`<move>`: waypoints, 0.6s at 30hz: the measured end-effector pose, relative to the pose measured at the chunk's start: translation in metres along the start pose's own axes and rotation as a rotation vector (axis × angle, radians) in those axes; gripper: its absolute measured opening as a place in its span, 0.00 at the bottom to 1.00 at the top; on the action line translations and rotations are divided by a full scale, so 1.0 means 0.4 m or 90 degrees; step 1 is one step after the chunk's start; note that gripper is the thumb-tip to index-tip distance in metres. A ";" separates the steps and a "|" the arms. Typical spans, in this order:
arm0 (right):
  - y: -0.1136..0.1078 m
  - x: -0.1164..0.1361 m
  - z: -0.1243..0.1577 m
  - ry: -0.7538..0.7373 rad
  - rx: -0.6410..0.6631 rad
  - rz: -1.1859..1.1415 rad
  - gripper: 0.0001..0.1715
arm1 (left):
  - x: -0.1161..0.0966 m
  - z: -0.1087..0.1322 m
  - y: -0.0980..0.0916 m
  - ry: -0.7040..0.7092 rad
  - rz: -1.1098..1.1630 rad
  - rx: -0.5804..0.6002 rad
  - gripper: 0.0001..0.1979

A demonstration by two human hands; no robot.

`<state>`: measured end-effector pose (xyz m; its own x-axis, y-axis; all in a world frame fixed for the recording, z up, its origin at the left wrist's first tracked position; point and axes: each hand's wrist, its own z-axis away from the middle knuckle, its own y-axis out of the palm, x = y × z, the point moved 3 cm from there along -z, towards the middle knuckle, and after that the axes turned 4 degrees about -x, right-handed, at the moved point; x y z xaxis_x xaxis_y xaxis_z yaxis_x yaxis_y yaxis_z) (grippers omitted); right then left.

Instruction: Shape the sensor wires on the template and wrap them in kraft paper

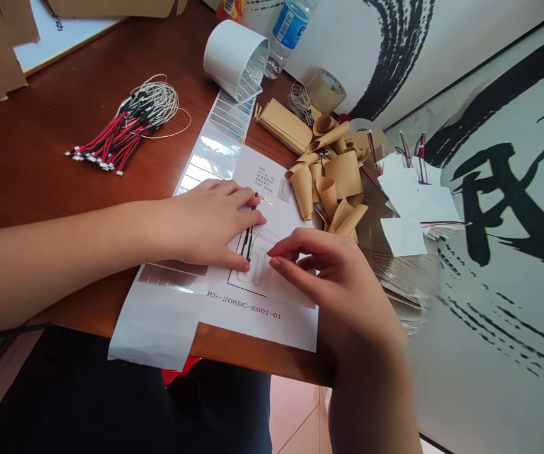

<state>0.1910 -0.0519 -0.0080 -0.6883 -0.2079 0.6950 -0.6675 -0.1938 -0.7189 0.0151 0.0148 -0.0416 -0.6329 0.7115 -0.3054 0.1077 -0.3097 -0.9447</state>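
Note:
My left hand lies flat with fingers spread over a printed paper sheet. Its fingertips press beside a wire harness with black and red leads, partly hidden under the fingers. From the harness a thin pale wire seems to curve over the printed outline, though it is hard to tell from the drawn lines. My right hand hovers at the sheet's right side, thumb and forefinger pinched together at what looks like this thin wire. A strip of clear-and-silver stickers runs partly beneath the sheet and my left wrist.
A bundle of wire harnesses lies at left. The sticker roll, a water bottle and a tape roll stand at the back. Curled brown paper pieces and a stack of flat sheets with wires lie at right, beside the wall.

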 end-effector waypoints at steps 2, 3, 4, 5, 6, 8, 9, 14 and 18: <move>0.003 0.000 -0.002 -0.006 0.024 0.005 0.05 | -0.001 0.001 0.001 0.001 -0.002 0.000 0.41; 0.005 0.001 -0.004 -0.010 0.036 0.007 0.05 | -0.001 0.001 0.001 0.002 -0.003 0.000 0.41; 0.007 0.001 -0.006 -0.013 0.048 0.012 0.05 | -0.001 0.001 0.001 0.005 -0.005 -0.001 0.41; 0.010 0.001 -0.008 -0.014 0.059 0.019 0.05 | -0.001 0.001 0.002 0.008 -0.006 -0.002 0.40; 0.012 0.001 -0.010 -0.014 0.067 0.028 0.06 | 0.000 0.001 0.002 0.011 -0.008 -0.004 0.40; 0.018 0.000 -0.014 -0.016 0.081 0.042 0.06 | 0.001 0.001 0.004 0.014 -0.011 -0.008 0.40; 0.021 -0.001 -0.016 -0.020 0.087 0.046 0.07 | 0.002 0.000 0.005 0.014 -0.012 -0.011 0.40; 0.027 -0.011 -0.017 -0.034 0.092 0.044 0.07 | 0.006 -0.003 0.009 0.010 -0.011 -0.020 0.40; 0.023 -0.013 -0.015 -0.024 0.089 0.041 0.07 | 0.006 -0.005 0.010 0.012 -0.014 -0.027 0.40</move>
<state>0.1867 -0.0467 -0.0184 -0.7153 -0.2595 0.6489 -0.5745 -0.3103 -0.7574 0.0153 0.0165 -0.0465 -0.6212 0.7295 -0.2863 0.1260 -0.2676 -0.9553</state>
